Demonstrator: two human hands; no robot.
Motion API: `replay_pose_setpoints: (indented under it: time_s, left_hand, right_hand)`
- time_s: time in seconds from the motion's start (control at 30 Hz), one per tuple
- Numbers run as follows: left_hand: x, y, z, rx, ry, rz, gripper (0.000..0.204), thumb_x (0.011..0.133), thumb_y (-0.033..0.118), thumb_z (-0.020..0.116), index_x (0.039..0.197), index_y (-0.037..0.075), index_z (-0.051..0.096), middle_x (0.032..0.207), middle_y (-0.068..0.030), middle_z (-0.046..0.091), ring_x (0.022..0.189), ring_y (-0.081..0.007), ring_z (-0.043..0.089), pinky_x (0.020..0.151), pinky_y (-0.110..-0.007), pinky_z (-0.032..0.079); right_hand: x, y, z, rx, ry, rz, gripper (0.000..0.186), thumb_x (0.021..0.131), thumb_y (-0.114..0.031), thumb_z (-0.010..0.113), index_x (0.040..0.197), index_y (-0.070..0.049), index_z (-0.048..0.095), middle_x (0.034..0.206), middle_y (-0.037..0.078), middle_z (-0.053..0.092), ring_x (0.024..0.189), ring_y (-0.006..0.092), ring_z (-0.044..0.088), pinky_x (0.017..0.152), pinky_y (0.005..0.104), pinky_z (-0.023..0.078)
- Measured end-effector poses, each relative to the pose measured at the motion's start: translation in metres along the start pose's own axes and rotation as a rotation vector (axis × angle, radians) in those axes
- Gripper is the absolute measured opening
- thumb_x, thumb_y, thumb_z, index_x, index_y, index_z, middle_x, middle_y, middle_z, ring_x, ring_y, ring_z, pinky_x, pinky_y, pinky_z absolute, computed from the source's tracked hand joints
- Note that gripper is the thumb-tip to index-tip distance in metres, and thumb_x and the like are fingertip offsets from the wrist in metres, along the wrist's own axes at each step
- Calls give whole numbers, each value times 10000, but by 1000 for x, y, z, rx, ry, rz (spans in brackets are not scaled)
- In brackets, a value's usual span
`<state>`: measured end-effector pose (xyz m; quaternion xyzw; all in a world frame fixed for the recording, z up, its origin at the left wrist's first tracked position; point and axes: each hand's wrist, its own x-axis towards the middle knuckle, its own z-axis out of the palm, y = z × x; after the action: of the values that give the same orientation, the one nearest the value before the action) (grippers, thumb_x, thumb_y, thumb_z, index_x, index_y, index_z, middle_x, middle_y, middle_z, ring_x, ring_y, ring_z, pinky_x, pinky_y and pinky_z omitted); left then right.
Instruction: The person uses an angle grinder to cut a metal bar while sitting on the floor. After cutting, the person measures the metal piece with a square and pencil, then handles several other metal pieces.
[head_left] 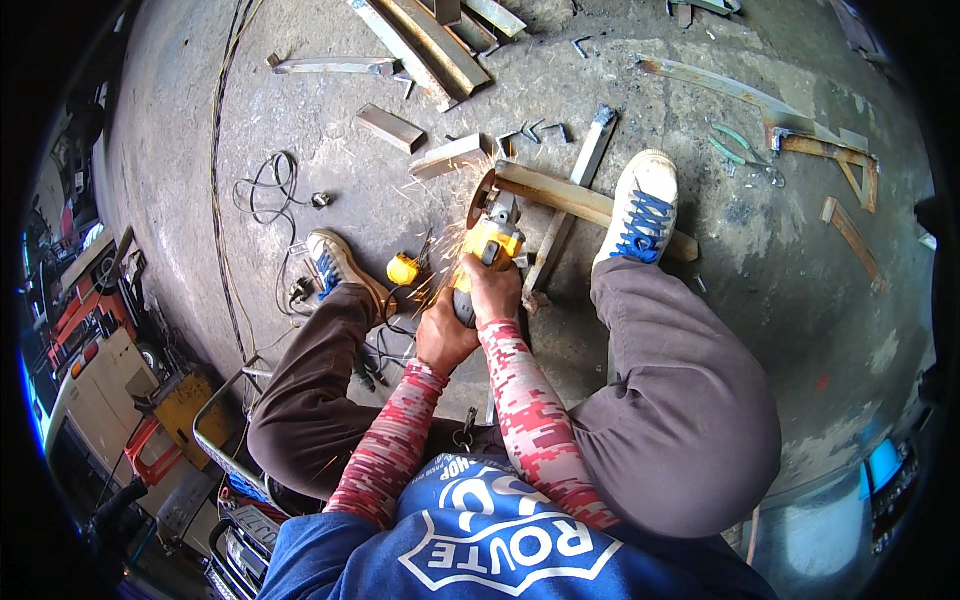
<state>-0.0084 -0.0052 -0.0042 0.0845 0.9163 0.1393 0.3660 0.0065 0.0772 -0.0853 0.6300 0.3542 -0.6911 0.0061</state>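
Evidently, the grinder (508, 242) is clasped at its rear by the left hand (443, 332) and farther forward by the right hand (492, 288); probably heavy and rigid, it is best held there, over the floor (330, 110), its disc (481, 197) sparking near the left end of the bar (562, 195).

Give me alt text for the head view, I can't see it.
A person's left hand and right hand hold a yellow angle grinder, sparks flying around its disc at the end of a metal bar. It crosses a second bar on a concrete floor.
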Motion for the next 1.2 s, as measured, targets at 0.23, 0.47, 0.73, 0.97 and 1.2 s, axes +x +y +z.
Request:
replay_pose_setpoints:
  time_s: [0.23,0.47,0.73,0.97,1.2]
  left_hand:
    - [0,0,0,-20,3,15,818,704,531,902,1169,-77,612,897,-325,738,891,-483,751,792,-537,597]
    - [-3,-1,0,27,-6,-26,771,725,520,891,1161,-51,611,907,-327,737,899,-484,748,790,-549,594]
    - [-11,6,-3,53,67,-48,699,727,507,885,1117,-6,613,916,-323,733,926,-508,727,800,-572,584]
    - [-9,10,-5,44,68,-49,685,721,495,891,1094,-8,615,909,-320,733,927,-503,729,799,-570,582]
    - [-2,2,-1,-9,65,7,726,714,499,895,1116,-36,615,921,-338,730,929,-501,731,815,-556,589]
  right_hand:
    - [11,17,3,-14,3,-22,385,786,-228,859,1067,15,759,997,97,785,870,214,745,807,362,572]
    - [5,11,0,-34,-11,61,384,804,-172,863,1118,15,747,1031,67,773,871,174,725,813,339,568]
    - [-4,7,3,8,-14,37,431,795,-177,885,1125,35,706,1034,85,748,874,190,712,806,359,570]
    - [-2,9,5,-13,44,-17,522,734,-380,885,1015,35,740,972,174,793,910,334,773,838,422,585]
    - [-1,2,4,88,-8,-41,483,746,-342,880,1028,27,749,963,159,800,890,294,781,821,403,587]
